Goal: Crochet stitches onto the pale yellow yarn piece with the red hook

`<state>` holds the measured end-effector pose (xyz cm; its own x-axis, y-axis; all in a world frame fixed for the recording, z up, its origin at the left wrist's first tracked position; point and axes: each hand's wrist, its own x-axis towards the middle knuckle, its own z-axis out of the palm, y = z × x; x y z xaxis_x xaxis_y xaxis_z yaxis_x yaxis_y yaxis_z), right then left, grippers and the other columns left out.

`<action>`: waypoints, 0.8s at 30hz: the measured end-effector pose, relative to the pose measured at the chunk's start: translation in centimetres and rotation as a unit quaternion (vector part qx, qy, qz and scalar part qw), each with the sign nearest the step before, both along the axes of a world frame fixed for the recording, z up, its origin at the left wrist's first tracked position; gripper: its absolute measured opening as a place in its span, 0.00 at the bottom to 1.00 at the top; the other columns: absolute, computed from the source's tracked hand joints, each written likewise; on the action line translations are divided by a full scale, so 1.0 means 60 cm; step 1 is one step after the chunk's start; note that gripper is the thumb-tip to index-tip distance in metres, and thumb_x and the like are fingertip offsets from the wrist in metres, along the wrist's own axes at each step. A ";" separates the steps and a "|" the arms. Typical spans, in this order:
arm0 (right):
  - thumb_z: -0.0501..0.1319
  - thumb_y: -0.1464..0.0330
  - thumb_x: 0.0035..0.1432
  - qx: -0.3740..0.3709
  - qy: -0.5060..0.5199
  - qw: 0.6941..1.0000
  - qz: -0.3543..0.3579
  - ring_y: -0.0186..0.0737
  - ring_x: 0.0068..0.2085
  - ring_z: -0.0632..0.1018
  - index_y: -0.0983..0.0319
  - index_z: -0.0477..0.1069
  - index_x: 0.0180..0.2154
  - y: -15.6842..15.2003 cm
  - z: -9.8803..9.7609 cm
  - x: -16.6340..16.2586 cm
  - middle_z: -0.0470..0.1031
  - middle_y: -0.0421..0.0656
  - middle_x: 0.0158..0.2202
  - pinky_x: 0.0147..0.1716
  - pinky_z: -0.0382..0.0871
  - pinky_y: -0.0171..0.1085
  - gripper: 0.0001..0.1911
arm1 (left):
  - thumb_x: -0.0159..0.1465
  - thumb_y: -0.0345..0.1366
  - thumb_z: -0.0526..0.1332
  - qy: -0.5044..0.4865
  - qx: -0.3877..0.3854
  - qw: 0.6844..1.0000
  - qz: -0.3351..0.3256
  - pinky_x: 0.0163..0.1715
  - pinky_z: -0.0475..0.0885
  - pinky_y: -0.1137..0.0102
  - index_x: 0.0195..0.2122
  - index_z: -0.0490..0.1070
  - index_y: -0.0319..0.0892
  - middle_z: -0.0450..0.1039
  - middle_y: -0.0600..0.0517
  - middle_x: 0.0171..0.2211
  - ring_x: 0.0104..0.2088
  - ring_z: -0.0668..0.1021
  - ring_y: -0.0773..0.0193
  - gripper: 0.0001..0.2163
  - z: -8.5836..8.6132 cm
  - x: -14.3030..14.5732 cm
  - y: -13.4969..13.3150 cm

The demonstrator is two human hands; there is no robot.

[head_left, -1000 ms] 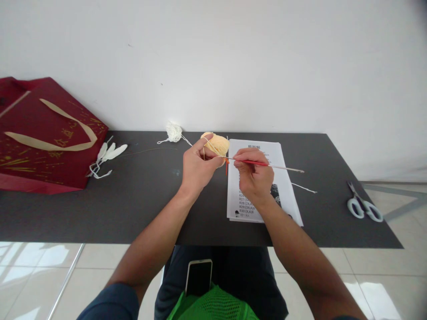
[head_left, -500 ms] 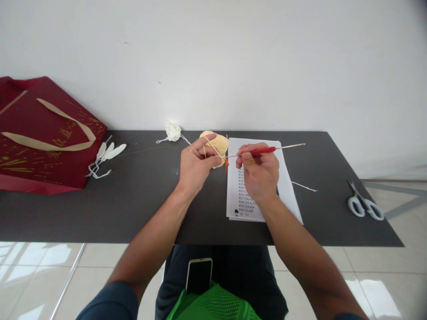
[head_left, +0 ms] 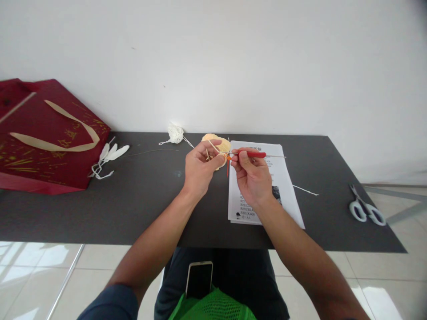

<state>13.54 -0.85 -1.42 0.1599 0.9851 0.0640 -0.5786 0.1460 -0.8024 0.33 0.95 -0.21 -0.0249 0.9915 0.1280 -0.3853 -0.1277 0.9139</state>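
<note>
My left hand (head_left: 201,166) pinches the edge of a small pale-yellow crochet piece (head_left: 211,138), with a strand of the same yarn looped over its raised index finger. A red-handled crochet hook (head_left: 251,154) lies between the thumb and fingers of my right hand (head_left: 252,177). The hook's tip meets the crochet work at my left fingertips; the exact stitch is too small to make out. An orange strand (head_left: 227,166) hangs down between the two hands. Beneath my right hand are printed sheets (head_left: 290,209), partly covered by it.
On the left a red paper bag (head_left: 40,169) stands beside white crocheted pieces (head_left: 113,153) with loose tails. A white yarn ball (head_left: 175,133) sits near the wall. Scissors (head_left: 366,209) lie at the table's right end. A phone (head_left: 199,279) rests on my lap near green mesh (head_left: 216,306).
My right hand has moved left with the crochet hook, bringing it in close to my left fingers. The whole view has shifted slightly.
</note>
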 end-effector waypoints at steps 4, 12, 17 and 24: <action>0.73 0.65 0.57 -0.012 0.027 1.000 0.003 0.26 0.34 0.81 0.58 0.81 0.36 -0.006 0.012 -0.006 0.83 0.37 0.38 0.37 0.81 0.25 0.06 | 0.53 0.30 0.74 -0.005 0.012 1.000 0.007 0.30 0.69 0.75 0.45 0.79 0.44 0.74 0.57 0.30 0.28 0.73 0.73 0.18 -0.007 -0.001 0.006; 0.73 0.66 0.57 0.021 -0.031 0.998 -0.049 0.28 0.31 0.77 0.57 0.82 0.36 -0.007 0.001 -0.014 0.81 0.38 0.34 0.32 0.76 0.31 0.04 | 0.54 0.29 0.73 0.030 0.031 0.999 0.006 0.33 0.71 0.73 0.63 0.70 0.47 0.77 0.58 0.29 0.28 0.76 0.71 0.34 -0.005 -0.003 0.002; 0.71 0.68 0.59 0.100 -0.218 0.957 -0.163 0.34 0.33 0.80 0.53 0.83 0.40 -0.023 -0.006 -0.015 0.82 0.39 0.36 0.36 0.79 0.39 0.06 | 0.56 0.30 0.73 -0.013 0.048 0.999 0.002 0.38 0.74 0.72 0.64 0.70 0.47 0.80 0.57 0.29 0.32 0.80 0.69 0.34 -0.004 -0.001 0.002; 0.67 0.77 0.61 0.290 -0.417 0.831 -0.227 0.41 0.45 0.83 0.46 0.80 0.52 -0.040 -0.018 -0.015 0.84 0.42 0.47 0.45 0.81 0.44 0.23 | 0.52 0.30 0.77 -0.115 -0.062 0.991 -0.024 0.32 0.72 0.76 0.59 0.73 0.45 0.81 0.56 0.30 0.30 0.81 0.71 0.32 0.007 0.000 -0.003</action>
<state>12.64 -3.22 -2.51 0.1687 0.6008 0.7814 0.3635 0.6990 -0.6159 0.32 0.79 0.19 0.0077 1.0000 0.0016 -0.5888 0.0032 0.8082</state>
